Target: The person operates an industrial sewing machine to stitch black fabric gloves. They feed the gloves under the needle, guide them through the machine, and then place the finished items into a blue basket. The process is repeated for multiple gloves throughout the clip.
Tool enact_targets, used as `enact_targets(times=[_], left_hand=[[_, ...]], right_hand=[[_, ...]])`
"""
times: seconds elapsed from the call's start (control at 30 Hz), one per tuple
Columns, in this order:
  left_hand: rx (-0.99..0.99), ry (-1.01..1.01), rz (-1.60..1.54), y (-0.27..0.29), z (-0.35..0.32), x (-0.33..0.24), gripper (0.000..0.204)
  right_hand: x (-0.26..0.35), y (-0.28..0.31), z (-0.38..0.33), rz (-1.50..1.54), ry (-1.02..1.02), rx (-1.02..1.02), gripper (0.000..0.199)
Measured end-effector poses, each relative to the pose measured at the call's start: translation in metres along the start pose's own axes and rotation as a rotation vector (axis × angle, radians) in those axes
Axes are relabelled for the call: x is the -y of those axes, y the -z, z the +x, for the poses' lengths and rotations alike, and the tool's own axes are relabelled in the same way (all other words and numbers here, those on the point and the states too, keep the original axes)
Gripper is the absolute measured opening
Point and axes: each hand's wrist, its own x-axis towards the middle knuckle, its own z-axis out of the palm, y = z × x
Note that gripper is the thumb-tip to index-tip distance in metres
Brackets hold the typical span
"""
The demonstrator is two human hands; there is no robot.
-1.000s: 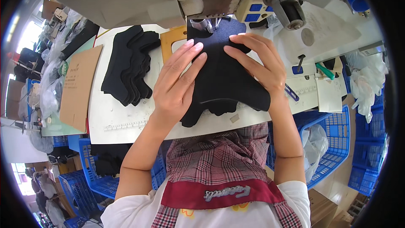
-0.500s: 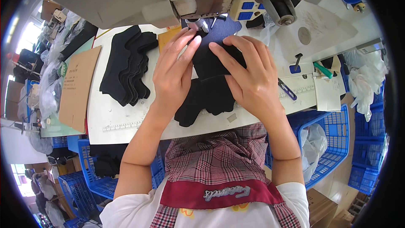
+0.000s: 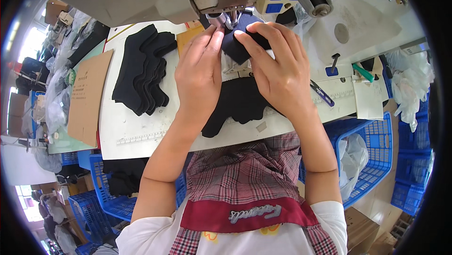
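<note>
At upper centre, a dark fabric piece (image 3: 237, 50) is being steadied by the left hand (image 3: 200, 69), fingers together, and right hand (image 3: 281, 66), fingers spread; pinching cannot be told. Left fingertips (image 3: 218, 31) are being held beside the presser foot (image 3: 232, 19); through a slip, one could be caught.
</note>
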Motion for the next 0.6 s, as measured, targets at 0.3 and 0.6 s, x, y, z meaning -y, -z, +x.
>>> enact_targets(times=[0.3, 0.6], left_hand=[[0.009, -0.026, 0.162, 0.002, 0.007, -0.010, 0.022], [0.027, -0.032, 0.313, 0.001, 0.013, -0.009, 0.013]], right_hand=[[0.002, -0.005, -0.004, -0.029, 0.039, -0.073, 0.034], [-0.004, -0.012, -0.001, -0.080, 0.070, -0.135, 0.033]])
